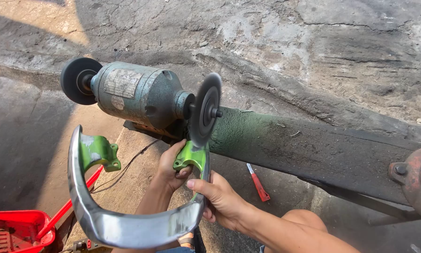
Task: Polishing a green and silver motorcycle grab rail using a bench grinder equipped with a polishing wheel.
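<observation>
Both hands gripped one curved metal bar (pixel 126 227): left hand (pixel 170 166) fingers closed on green bracket (pixel 190 158); right hand (pixel 222 201) wrapped round bar; two-wheeled bench grinder (pixel 138 93), right wheel (pixel 205 110) touched bracket.

Two bare hands are at work: one left hand (pixel 170 164) and one right hand (pixel 219 201). Between them is one curved metal bar (pixel 126 227), and it carries two green brackets: one green bracket (pixel 97 152) at the far end, one green bracket (pixel 190 157) by the hands. One bench grinder (pixel 135 93) sits ahead, fitted with two wheels: one dark wheel (pixel 77 80) on the left and one grey disc (pixel 205 108) on the right. One red-handled tool (pixel 257 182) lies on the ground. One red tray (pixel 14 229) sits at the lower left.
</observation>
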